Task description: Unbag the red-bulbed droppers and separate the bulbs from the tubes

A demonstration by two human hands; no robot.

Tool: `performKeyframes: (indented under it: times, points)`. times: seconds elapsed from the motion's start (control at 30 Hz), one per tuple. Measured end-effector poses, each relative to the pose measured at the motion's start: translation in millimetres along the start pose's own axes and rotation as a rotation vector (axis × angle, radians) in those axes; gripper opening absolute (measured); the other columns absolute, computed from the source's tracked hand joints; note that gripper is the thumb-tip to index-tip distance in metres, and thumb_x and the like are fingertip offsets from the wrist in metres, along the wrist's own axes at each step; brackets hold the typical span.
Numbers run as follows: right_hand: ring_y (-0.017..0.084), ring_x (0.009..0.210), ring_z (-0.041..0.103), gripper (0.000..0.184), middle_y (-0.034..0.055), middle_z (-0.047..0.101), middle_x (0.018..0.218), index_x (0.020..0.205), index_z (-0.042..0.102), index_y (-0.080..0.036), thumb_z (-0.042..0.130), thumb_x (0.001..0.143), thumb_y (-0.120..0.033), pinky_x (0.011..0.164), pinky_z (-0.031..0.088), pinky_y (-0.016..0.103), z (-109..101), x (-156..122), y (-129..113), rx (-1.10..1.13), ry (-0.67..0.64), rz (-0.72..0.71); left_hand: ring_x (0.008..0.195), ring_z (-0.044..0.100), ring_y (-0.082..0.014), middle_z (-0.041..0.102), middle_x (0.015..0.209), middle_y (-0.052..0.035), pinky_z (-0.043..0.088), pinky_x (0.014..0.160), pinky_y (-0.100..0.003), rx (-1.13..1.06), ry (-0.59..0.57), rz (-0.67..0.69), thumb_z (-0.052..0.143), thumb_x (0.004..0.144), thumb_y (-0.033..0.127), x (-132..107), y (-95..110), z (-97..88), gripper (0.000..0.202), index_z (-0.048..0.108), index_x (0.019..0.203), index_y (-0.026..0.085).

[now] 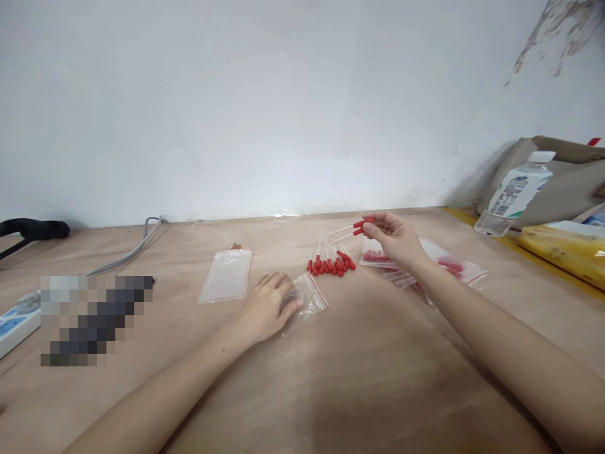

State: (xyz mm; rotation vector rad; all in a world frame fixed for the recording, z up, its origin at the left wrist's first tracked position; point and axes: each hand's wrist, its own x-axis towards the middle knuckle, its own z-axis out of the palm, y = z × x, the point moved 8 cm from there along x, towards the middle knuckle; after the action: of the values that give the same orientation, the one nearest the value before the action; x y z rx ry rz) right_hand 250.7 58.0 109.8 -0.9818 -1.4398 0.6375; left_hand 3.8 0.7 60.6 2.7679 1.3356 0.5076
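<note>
The person's left hand [271, 306] lies flat, fingers together, pinning a small zip bag [311, 296] to the tabletop [340, 384] so it can't slide; the right hand [394, 238] has its fingers pinching two red-capped droppers [362, 226], lifted just clear of the loose pile [331, 263].

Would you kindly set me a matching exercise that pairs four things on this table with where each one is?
Things
1. dropper pair
2. dropper pile
3. zip bag
4. water bottle

Places
A. tilted, at the far right
B. lying on the table between the two hands
C. pinched in the right hand
D. partly under the fingers of the left hand

Pairs: 1-C, 2-B, 3-D, 4-A
</note>
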Motion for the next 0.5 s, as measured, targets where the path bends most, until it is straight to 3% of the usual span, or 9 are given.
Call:
performKeyframes:
  times: [0.1, 0.17, 0.23, 0.33, 0.5]
  points:
    - [0.017, 0.086, 0.061, 0.02, 0.0066, 0.066, 0.092, 0.095, 0.059, -0.019, 0.054, 0.081, -0.031, 0.081, 0.048, 0.034, 24, -5, -11, -0.286, -0.043, -0.288, 0.124, 0.037, -0.0218, 0.042, 0.133, -0.0081, 0.032, 0.104, -0.038, -0.144, -0.017, 0.196, 0.039, 0.089, 0.037, 2, 12, 4.3, 0.039, 0.046, 0.124, 0.02]
    - [0.018, 0.089, 0.059, 0.019, 0.0084, 0.064, 0.095, 0.096, 0.06, -0.02, 0.046, 0.085, -0.026, 0.082, 0.046, 0.034, 48, -12, -8, -0.508, -0.137, -0.431, 0.127, 0.033, -0.0202, 0.039, 0.136, -0.0057, 0.03, 0.105, -0.037, -0.236, -0.057, 0.236, 0.04, 0.089, 0.034, 2, 13, 10.8, 0.04, 0.042, 0.127, 0.023]
    - [0.019, 0.092, 0.057, 0.023, 0.0104, 0.063, 0.098, 0.1, 0.059, -0.019, 0.041, 0.087, -0.021, 0.081, 0.046, 0.034, 69, -20, 0, -0.663, -0.24, -0.531, 0.125, 0.035, -0.0198, 0.041, 0.135, -0.0051, 0.03, 0.104, -0.037, -0.291, -0.027, 0.154, 0.039, 0.09, 0.033, 3, 6, 12.6, 0.038, 0.042, 0.126, 0.024]
    - [0.02, 0.093, 0.055, 0.029, 0.0121, 0.061, 0.1, 0.106, 0.058, -0.016, 0.037, 0.086, -0.014, 0.08, 0.045, 0.034, 89, -31, 13, -0.789, -0.357, -0.599, 0.11, 0.049, -0.0186, 0.054, 0.118, -0.0058, 0.039, 0.095, -0.036, -0.34, 0.087, -0.06, 0.034, 0.09, 0.031, 5, -15, 9.6, 0.029, 0.049, 0.112, 0.021]
    - [0.019, 0.093, 0.053, 0.029, 0.0098, 0.061, 0.103, 0.107, 0.059, -0.017, 0.038, 0.087, -0.015, 0.082, 0.042, 0.033, 95, -35, 22, -0.874, -0.473, -0.55, 0.082, 0.056, -0.0176, 0.059, 0.091, -0.0045, 0.045, 0.073, -0.031, -0.34, 0.109, -0.297, 0.043, 0.083, 0.03, 6, -45, 14.1, 0.018, 0.052, 0.094, 0.018]
